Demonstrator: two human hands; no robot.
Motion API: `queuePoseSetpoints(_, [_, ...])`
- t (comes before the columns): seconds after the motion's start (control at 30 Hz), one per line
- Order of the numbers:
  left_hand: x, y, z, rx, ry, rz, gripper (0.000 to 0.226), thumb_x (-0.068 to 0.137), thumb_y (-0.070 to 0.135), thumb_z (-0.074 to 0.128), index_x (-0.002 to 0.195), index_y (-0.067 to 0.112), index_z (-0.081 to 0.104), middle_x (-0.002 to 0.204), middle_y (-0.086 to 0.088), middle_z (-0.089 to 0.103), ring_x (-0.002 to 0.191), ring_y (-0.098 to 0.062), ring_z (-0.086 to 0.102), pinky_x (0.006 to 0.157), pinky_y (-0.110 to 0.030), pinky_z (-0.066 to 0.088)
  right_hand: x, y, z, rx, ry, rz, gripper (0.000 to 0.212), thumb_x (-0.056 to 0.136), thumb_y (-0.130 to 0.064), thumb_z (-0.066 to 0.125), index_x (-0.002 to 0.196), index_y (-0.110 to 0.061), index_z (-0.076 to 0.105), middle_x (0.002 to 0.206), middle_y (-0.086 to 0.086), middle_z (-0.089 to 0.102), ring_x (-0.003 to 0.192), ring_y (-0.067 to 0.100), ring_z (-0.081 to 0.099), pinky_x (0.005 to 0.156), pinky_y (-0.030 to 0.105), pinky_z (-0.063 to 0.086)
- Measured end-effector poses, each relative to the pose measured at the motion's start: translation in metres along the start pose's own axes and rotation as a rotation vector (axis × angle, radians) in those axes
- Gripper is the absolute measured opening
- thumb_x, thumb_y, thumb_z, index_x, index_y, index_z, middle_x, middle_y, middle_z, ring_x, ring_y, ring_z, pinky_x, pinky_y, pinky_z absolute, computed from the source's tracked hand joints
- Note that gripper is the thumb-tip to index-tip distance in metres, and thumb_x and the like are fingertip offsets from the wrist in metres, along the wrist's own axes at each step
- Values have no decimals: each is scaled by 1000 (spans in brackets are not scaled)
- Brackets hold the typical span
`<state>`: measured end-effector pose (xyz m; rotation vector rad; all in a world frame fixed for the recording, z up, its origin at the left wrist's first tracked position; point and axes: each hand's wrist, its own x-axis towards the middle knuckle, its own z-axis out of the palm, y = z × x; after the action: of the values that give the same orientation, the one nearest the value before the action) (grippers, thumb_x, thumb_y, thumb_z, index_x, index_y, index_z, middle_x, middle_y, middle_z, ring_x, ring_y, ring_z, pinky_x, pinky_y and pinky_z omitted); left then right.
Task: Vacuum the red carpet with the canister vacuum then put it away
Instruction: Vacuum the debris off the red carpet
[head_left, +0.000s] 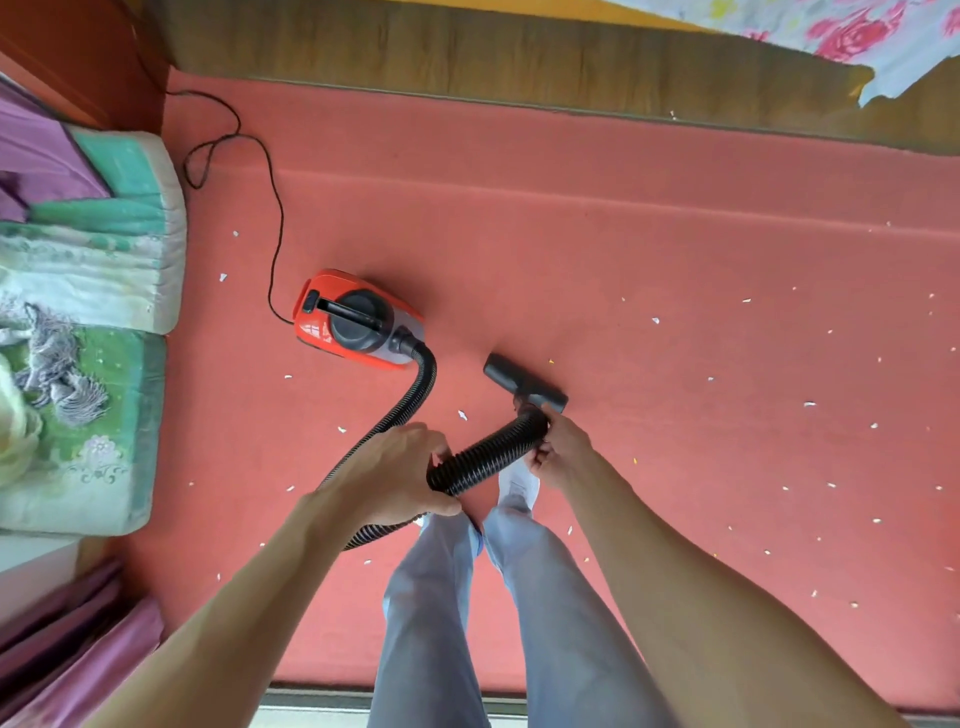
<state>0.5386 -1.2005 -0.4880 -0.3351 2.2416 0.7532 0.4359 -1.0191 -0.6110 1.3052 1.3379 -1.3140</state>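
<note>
A red canister vacuum sits on the red carpet, left of centre. Its black ribbed hose loops from the canister down toward me and back up to a black floor nozzle resting on the carpet. My left hand grips the hose at its bend. My right hand holds the hose end just behind the nozzle. Several small white paper scraps lie scattered over the carpet, mostly to the right.
The black power cord trails from the canister to the far left corner. A bed with green and purple bedding borders the carpet on the left. Wooden floor lies beyond the far edge. My legs stand below the hose.
</note>
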Motion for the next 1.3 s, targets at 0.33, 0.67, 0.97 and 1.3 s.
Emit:
queuePoseSetpoints(0.33, [-10, -3, 2, 52, 28, 40, 47, 76, 51, 74, 115, 27, 64, 96, 13, 49, 87, -14, 53, 70, -26, 35, -5, 18, -5, 186, 6, 40, 28, 99, -31, 53, 82, -9, 52, 36, 2, 47, 22, 9, 41, 29, 13, 32])
queuePoseSetpoints(0.67, [11, -14, 52, 50, 46, 39, 47, 79, 55, 69, 114, 25, 63, 96, 11, 50, 92, -17, 58, 69, -26, 32, 36, 20, 1, 124, 47, -9, 26, 96, -30, 61, 103, -5, 59, 72, 6, 57, 53, 16, 58, 46, 24, 47])
queuePoseSetpoints(0.97, [-9, -24, 25, -68, 17, 20, 39, 66, 60, 74, 96, 36, 63, 87, 15, 53, 81, -4, 57, 75, -28, 48, 31, 33, 3, 175, -22, 9, 30, 94, -29, 61, 110, -4, 55, 81, 14, 60, 61, 25, 58, 41, 24, 47])
queuePoseSetpoints(1.3, [4, -28, 29, -26, -31, 32, 31, 69, 54, 74, 92, 38, 62, 89, 14, 53, 83, -7, 56, 69, -23, 40, 31, 39, 20, 196, 28, -65, 23, 100, -24, 53, 98, -2, 58, 84, 14, 60, 60, 21, 55, 53, 31, 47])
